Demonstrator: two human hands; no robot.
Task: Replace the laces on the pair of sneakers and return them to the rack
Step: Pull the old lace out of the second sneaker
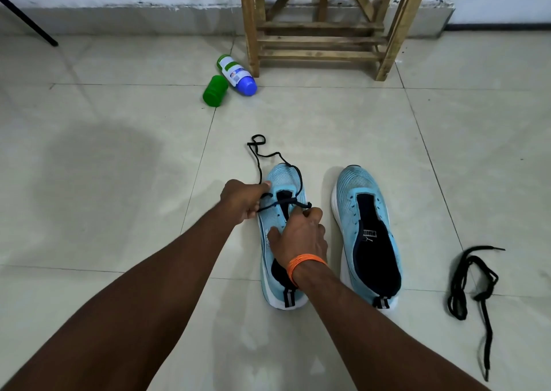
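Observation:
Two light blue sneakers stand side by side on the tiled floor, toes pointing away from me. The left sneaker [280, 182] has a black lace [262, 155] partly threaded near its toe, with a loose end trailing out in front. My left hand [243, 201] pinches the lace at the shoe's left side. My right hand [301, 235], with an orange band at the wrist, rests on the shoe and pinches the lace on its right side. The right sneaker [366, 229] has no lace. A second black lace [472, 283] lies loose on the floor at the right.
A wooden shoe rack [322, 27] stands against the far wall. A white bottle with a blue base [237, 74] and a green cap [215, 89] lie on the floor left of the rack. A black rod [29, 21] slants down at the far left.

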